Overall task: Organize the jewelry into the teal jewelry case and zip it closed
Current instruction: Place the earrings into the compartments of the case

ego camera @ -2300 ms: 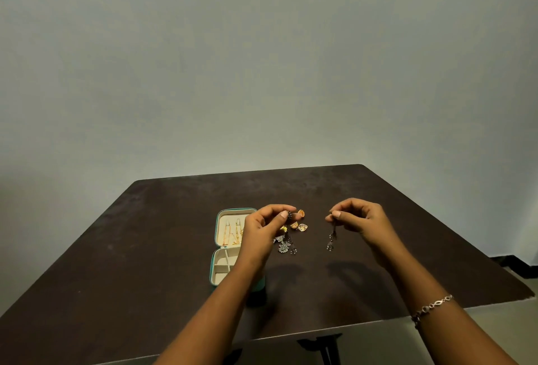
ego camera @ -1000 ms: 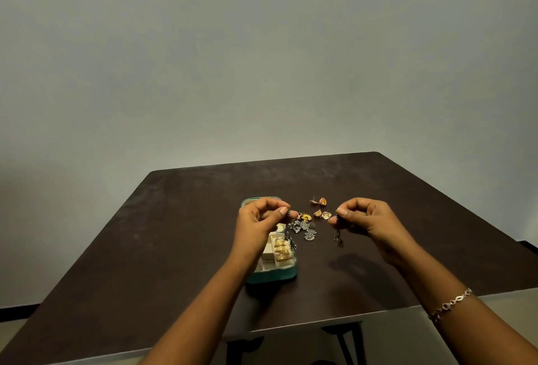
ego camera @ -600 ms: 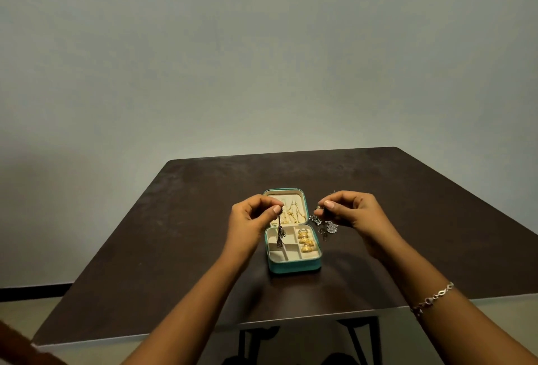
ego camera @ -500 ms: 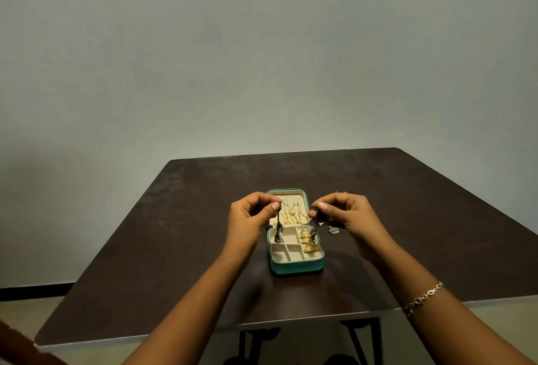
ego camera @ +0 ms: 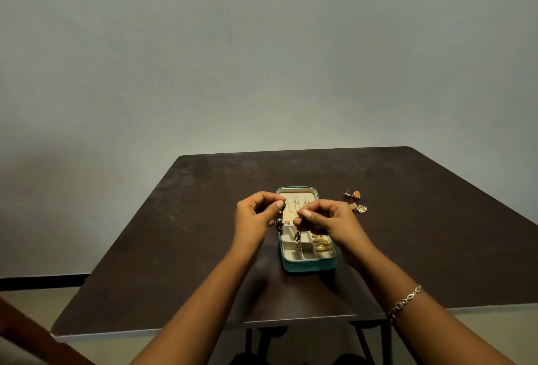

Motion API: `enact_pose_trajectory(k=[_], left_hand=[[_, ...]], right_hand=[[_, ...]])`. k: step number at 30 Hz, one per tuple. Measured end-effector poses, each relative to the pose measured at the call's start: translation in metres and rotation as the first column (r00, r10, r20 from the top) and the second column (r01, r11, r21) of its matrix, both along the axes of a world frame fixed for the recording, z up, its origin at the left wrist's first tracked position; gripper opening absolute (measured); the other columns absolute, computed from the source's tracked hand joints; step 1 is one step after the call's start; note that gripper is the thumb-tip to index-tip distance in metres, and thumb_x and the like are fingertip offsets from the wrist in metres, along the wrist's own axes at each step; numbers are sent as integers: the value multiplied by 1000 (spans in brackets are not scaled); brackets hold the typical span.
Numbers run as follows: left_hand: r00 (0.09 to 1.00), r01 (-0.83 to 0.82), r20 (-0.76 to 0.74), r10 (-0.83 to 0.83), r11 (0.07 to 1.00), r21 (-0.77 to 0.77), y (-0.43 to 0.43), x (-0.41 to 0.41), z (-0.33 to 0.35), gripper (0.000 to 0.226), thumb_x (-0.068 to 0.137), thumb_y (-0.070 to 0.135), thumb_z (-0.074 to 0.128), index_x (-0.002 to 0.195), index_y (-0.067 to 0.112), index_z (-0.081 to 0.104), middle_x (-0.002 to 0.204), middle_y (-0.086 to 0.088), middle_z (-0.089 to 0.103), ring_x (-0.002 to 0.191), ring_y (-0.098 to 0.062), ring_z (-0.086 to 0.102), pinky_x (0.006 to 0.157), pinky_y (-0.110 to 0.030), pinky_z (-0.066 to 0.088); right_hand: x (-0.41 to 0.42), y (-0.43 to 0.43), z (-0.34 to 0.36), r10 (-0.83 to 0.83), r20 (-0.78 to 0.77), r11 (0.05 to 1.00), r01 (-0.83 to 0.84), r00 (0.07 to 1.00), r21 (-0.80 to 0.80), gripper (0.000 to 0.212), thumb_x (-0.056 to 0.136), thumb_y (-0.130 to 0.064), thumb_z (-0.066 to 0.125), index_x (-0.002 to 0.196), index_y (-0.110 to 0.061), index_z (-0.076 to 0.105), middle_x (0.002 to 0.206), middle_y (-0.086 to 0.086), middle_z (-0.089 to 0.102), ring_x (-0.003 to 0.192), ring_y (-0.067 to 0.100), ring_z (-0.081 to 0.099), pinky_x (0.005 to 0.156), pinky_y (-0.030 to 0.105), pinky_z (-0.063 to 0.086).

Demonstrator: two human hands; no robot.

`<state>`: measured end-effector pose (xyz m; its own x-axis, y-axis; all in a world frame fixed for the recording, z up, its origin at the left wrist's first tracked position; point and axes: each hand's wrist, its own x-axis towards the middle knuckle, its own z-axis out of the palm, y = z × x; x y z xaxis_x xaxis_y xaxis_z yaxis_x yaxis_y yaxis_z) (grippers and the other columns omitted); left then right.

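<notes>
Teal jewelry case (ego camera: 309,265) is lying open near the middle of the dark worktop (ego camera: 189,233), with its lid folded flat away from the person. Its cream lining is dividing the tray into small square compartments. Ribbed gold pieces (ego camera: 321,243) are sitting in the right-hand compartments, and thin gold chains (ego camera: 294,206) are lying against the lid lining.

The left hand (ego camera: 256,216) is hovering at the case's left edge, its grip pinching a dark drop earring (ego camera: 280,223) between thumb and forefinger. The right hand (ego camera: 329,220) is hovering over the tray, its grip clamped the same way on a second dark earring (ego camera: 297,238), which is dangling over a middle compartment.

Loose gold earrings (ego camera: 361,208) are lying right of the lid, apart from the case. The matt, scuffed brown worktop is stretching wide to the left, behind and in front of the case, with its far corners rounded. A silver link bracelet (ego camera: 404,300) is circling the right wrist.
</notes>
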<state>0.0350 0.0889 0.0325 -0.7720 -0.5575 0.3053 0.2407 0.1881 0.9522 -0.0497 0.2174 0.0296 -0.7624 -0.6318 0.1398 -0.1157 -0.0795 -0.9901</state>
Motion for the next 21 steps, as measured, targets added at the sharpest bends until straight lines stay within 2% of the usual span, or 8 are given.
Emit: enact_pose_trajectory(k=[7, 10, 13, 17, 19, 21], left_hand=[[1000, 1, 14, -2, 1000, 23, 1, -1, -1, 14, 86, 3, 58, 80, 13, 66, 76, -2, 67, 66, -1, 60, 55, -12, 45], [1000, 2, 14, -2, 1000, 28, 1, -1, -1, 13, 86, 3, 58, 81, 12, 66, 79, -4, 67, 71, -8, 60, 56, -13, 46], [1000, 6, 11, -6, 999, 45, 2, -1, -2, 14, 86, 2, 58, 80, 12, 66, 79, -4, 66, 72, -10, 60, 54, -11, 47], [1000, 14, 11, -15, 998, 56, 4, -1, -2, 14, 85, 1, 57, 80, 11, 65, 78, -7, 66, 71, -11, 59, 53, -10, 46], [1000, 13, 13, -13, 999, 50, 4, -1, -3, 14, 85, 1, 58, 80, 12, 66, 79, -6, 66, 73, -11, 59, 53, -10, 46], [1000, 13, 14, -14, 999, 50, 4, -2, -5, 14, 85, 2, 58, 80, 12, 66, 79, -6, 66, 74, -11, 60, 54, -11, 46]], right_hand=[[-2, -6, -9, 14, -25, 999, -13, 1000, 51, 15, 86, 6, 54, 77, -1, 63, 67, 8, 67, 60, 11, 66, 63, 19, 56], [-5, -9, -15, 3, -65, 994, 4, 998, 106, 9, 86, 6, 54, 85, 6, 63, 72, 11, 66, 62, 11, 66, 65, 19, 56], [-7, -10, -21, -7, -136, 986, 30, 991, 165, 12, 85, 5, 55, 92, 13, 61, 75, 13, 66, 67, 14, 65, 69, 20, 55], [-7, -9, -24, 13, -249, 966, 51, 968, 252, 7, 84, 1, 59, 82, -1, 66, 75, 8, 69, 75, 21, 66, 81, 33, 53], [-8, -10, -26, 21, -339, 943, 94, 940, 319, 14, 83, -5, 63, 74, -16, 66, 74, 2, 70, 77, 17, 67, 83, 37, 53], [-9, -11, -30, 36, -433, 910, 149, 901, 386, 15, 81, -12, 67, 71, -23, 66, 74, -4, 68, 76, 12, 63, 80, 36, 51]])
